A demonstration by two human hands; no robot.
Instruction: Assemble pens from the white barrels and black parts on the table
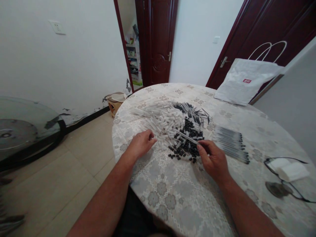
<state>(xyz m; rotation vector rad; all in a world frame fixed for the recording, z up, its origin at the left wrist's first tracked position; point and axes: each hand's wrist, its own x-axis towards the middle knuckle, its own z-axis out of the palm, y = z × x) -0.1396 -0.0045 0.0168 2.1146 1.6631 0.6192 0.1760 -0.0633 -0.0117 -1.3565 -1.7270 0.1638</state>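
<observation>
My right hand (214, 160) pinches one end of a slender whitish pen tube (187, 136), which points up and left over a heap of small black caps (184, 144). Just left of the heap, my left hand (142, 144) hovers low with fingers curled in; whatever lies between them is hidden. Beyond it spreads a big pile of white tubes (153, 115) and short white pieces (170, 120). Thin dark-tipped rods (192, 112) lie loose behind the caps. To the right of my right hand, several clear pens with black ends (230, 143) lie side by side in a row.
A patterned cloth covers the round table (170, 197). Eyeglasses (281, 181) and a white tissue pack (293, 169) lie at the right, beside a dark round object (277, 189). A white paper bag (248, 79) stands at the back right. A large fan (24, 131) is on the left.
</observation>
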